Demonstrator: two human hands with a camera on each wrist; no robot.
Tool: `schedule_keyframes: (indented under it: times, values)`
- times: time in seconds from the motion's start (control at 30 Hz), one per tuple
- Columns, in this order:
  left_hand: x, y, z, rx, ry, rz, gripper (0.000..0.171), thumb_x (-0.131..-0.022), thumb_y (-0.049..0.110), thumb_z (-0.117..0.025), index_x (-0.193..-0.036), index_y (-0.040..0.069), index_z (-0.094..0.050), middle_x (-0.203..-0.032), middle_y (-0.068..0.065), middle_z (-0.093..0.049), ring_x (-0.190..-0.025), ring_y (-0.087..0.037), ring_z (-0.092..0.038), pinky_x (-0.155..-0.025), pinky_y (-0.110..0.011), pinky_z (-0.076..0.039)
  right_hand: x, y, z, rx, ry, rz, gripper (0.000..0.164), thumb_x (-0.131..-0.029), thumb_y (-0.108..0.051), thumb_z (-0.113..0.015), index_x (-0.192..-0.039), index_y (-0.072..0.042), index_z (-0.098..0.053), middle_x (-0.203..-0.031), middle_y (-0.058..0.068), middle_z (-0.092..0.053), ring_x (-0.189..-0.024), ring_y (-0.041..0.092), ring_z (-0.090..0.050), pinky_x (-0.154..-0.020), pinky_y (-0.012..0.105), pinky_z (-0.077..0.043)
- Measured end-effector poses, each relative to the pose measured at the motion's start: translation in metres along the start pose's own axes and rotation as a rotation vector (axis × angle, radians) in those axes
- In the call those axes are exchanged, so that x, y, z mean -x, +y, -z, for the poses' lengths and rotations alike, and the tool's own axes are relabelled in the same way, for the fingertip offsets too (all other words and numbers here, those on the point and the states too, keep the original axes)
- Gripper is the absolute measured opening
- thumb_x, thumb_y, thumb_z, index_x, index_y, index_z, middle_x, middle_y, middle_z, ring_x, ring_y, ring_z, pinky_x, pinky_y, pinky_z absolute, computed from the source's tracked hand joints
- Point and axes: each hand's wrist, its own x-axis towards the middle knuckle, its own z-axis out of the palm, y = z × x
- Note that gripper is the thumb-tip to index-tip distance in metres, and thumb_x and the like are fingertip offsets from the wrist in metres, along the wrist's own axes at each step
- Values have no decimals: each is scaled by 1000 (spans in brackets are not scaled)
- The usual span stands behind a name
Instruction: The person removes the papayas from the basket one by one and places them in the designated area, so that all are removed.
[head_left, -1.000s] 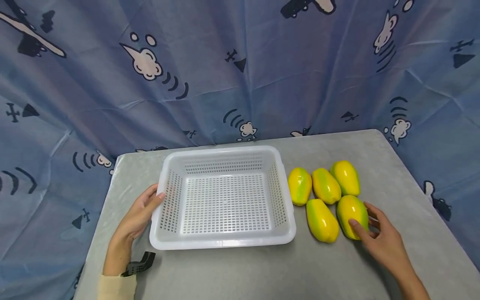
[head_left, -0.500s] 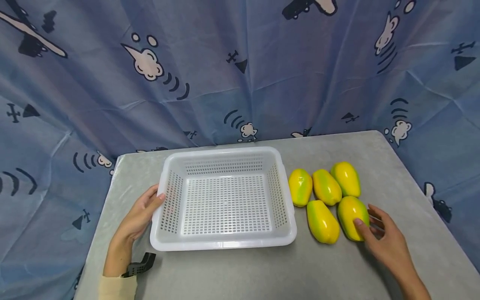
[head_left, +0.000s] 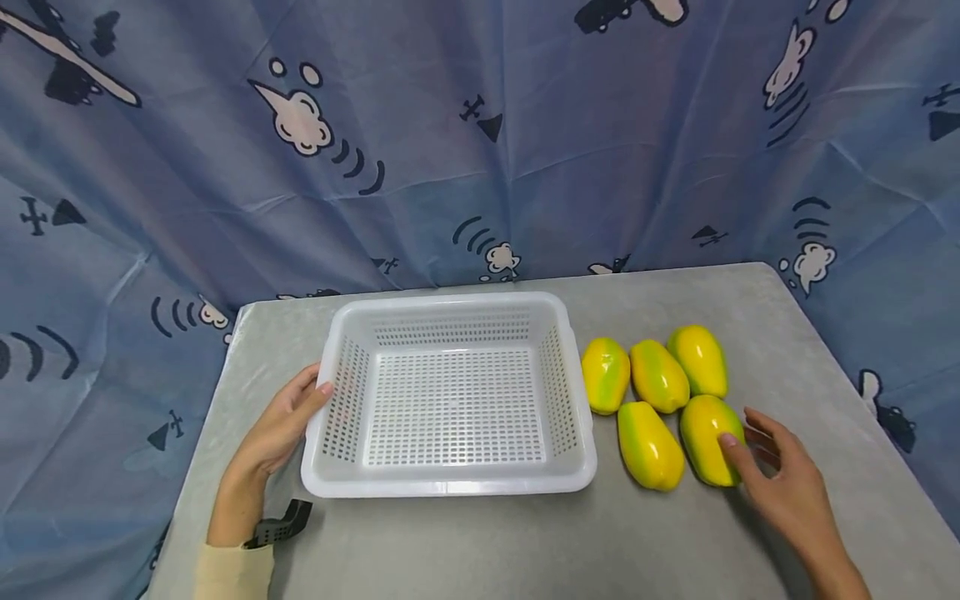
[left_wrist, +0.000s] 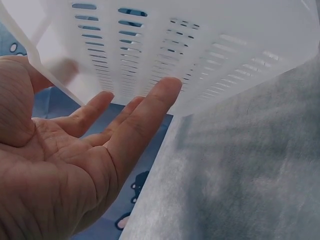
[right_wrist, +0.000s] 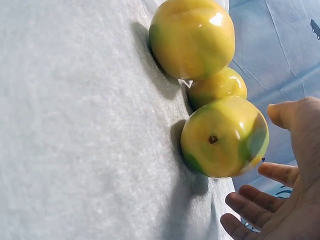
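Note:
A white perforated plastic basket (head_left: 442, 487) stands on the grey table in the head view. My left hand (head_left: 281, 425) grips its left side, thumb over the rim and fingers against the outer wall, as the left wrist view shows with the hand (left_wrist: 75, 155) below the rim. Several yellow-green mangoes lie right of the basket. My right hand (head_left: 783, 475) is beside the nearest right mango (head_left: 708, 437), thumb at its side and fingers loosely spread. In the right wrist view, thumb and fingers stand around that mango (right_wrist: 220, 142) without closing on it; whether they touch it, I cannot tell.
Another mango (head_left: 651, 446) lies in the front row, and three more, including a left one (head_left: 606, 375), form the back row. A patterned blue curtain (head_left: 480, 150) hangs behind and beside the grey table (head_left: 525, 550). A black strap (head_left: 279, 525) is around the left wrist.
My right hand has shifted slightly right, its thumb drawing back across the mango toward its right side. The left hand stays on the basket. The head view has shifted a little.

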Motion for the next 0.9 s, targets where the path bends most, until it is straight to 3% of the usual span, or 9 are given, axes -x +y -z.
schedule_keyframes:
  times: [0.13,0.27,0.37,0.47,0.63,0.7,0.73,0.83,0.9]
  values:
    - [0,1,1,0,-6,-2,58,-116,25,-43,-164,2,-23,-148,-34,-47,-109,-17,-74,-83,-43,-67,1,0,1,-6,29,0,72,-111,-44,-50,-163,2,-31,-159,38,-40,-136,59,-47,-108,72,-43]
    - [0,2,1,-1,-7,-1,58,-116,25,-43,-164,2,-23,-147,-34,-48,-108,-18,-74,-82,-43,-67,1,2,4,14,45,12,68,-112,-43,-49,-162,1,-35,-157,36,-43,-136,57,-49,-118,61,-44]
    - [0,1,0,2,-6,1,59,-115,26,-44,-165,2,-22,-149,-35,-46,-110,-18,-73,-83,-43,-66,-1,1,7,31,54,16,68,-113,-43,-48,-162,1,-34,-157,37,-41,-137,58,-48,-119,62,-42]
    - [0,1,0,3,0,2,59,-115,26,-44,-165,3,-22,-150,-35,-46,-111,-18,-73,-84,-42,-66,-3,-1,9,28,60,13,68,-113,-42,-48,-162,3,-33,-158,38,-39,-137,60,-45,-111,73,-40]
    - [2,0,0,6,7,4,59,-116,26,-43,-165,2,-21,-149,-35,-46,-110,-17,-73,-83,-42,-66,-5,-1,10,19,84,27,64,-113,-38,-49,-162,1,-35,-156,38,-41,-136,59,-46,-114,71,-40]
    - [2,0,0,8,5,6,60,-116,26,-43,-165,2,-20,-149,-35,-46,-110,-17,-73,-83,-42,-66,-5,1,11,18,111,47,61,-113,-36,-50,-161,-1,-38,-155,36,-44,-134,55,-49,-125,49,-42]
    - [2,0,0,8,5,8,60,-116,26,-44,-165,2,-20,-150,-35,-45,-110,-17,-73,-84,-42,-66,-5,3,11,15,131,60,59,-112,-35,-52,-161,-2,-40,-154,35,-47,-134,47,-53,-126,33,-41]
    - [1,0,0,7,3,9,60,-115,27,-44,-165,2,-21,-150,-35,-45,-110,-17,-73,-84,-42,-66,-6,6,13,-5,194,114,54,-111,-31,-56,-158,-5,-47,-151,30,-53,-125,1,-55,-106,-3,-29]
    - [0,1,-1,-3,0,5,60,-115,27,-44,-165,3,-22,-150,-35,-46,-110,-17,-73,-84,-41,-66,-9,7,15,-27,235,154,51,-109,-27,-59,-155,-7,-51,-148,28,-56,-113,-22,-42,-96,-8,-26]
